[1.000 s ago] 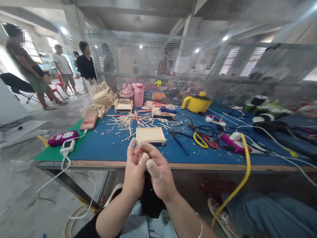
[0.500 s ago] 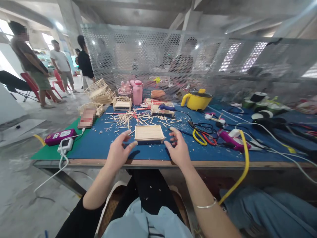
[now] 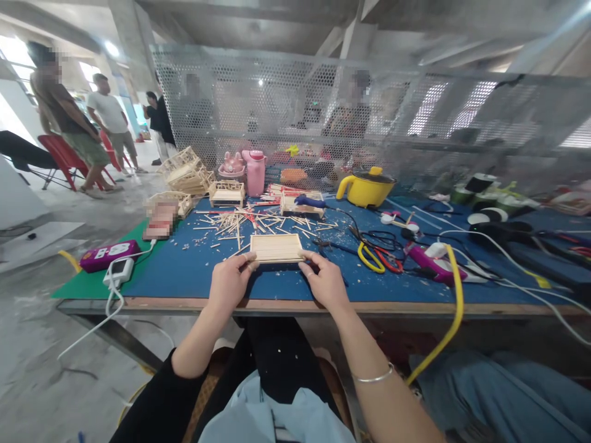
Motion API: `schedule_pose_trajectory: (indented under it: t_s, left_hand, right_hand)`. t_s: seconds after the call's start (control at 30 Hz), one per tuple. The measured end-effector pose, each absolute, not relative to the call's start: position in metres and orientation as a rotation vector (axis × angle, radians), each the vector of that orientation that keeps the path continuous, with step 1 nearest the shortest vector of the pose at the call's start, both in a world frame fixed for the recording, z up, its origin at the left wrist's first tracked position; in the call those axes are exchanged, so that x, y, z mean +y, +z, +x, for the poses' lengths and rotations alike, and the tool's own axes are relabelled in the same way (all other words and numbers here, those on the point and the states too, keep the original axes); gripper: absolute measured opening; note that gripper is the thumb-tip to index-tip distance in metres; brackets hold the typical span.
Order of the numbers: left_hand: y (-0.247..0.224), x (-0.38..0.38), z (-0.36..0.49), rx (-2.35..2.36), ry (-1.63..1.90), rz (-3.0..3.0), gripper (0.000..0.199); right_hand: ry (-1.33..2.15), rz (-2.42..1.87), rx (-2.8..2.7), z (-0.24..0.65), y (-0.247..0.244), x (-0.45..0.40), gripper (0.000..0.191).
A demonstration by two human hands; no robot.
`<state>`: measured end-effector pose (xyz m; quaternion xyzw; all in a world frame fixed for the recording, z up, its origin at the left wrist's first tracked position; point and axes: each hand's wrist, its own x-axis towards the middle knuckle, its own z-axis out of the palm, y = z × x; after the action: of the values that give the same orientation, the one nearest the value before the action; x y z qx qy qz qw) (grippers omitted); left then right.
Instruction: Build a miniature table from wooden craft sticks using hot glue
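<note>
A small rectangular frame of pale wooden sticks (image 3: 276,248) is held between my two hands near the table's front edge. My left hand (image 3: 232,279) pinches its left front corner with thumb and fingers. At the right front corner, my right hand (image 3: 323,278) grips it the same way. Loose wooden sticks (image 3: 235,221) lie scattered just behind the frame. Beyond them stands a small stick-built piece (image 3: 227,193), and a blue-handled tool (image 3: 310,201) rests on another one to its right.
Stacked stick pieces (image 3: 187,172), a pink bottle (image 3: 255,172) and a yellow pot (image 3: 368,187) stand at the back. Yellow-handled pliers (image 3: 370,257), cables and a purple power strip (image 3: 431,263) lie right. Another power strip (image 3: 109,255) is left. People stand far left.
Both hands have moved inward and closed on the ends of the stick frame, which they stood apart from before. The people in the background have shifted.
</note>
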<state>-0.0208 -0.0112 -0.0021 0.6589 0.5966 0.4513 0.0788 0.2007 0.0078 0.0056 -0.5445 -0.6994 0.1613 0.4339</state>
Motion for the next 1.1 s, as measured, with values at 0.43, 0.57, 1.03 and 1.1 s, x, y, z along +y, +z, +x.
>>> schedule_pose_trajectory:
  t_s: [0.43,0.57,1.03,1.1]
  left_hand:
    - [-0.001,-0.012,-0.021,1.602,1.349,1.773,0.039]
    - [0.002,-0.002,-0.024,1.406,1.417,1.609,0.040]
    - [-0.003,0.002,-0.025,1.261,1.513,1.312,0.050]
    - [-0.003,0.002,-0.026,1.305,1.506,1.349,0.047]
  right_hand:
    - [0.590,-1.265,-1.662,0.203,-0.002,0.010,0.049]
    - [0.592,-1.216,-1.674,0.203,0.004,0.019,0.033]
    - [0.629,-1.118,-1.564,0.203,0.004,0.024,0.027]
    - [0.630,-1.128,-1.567,0.203,0.004,0.025,0.025]
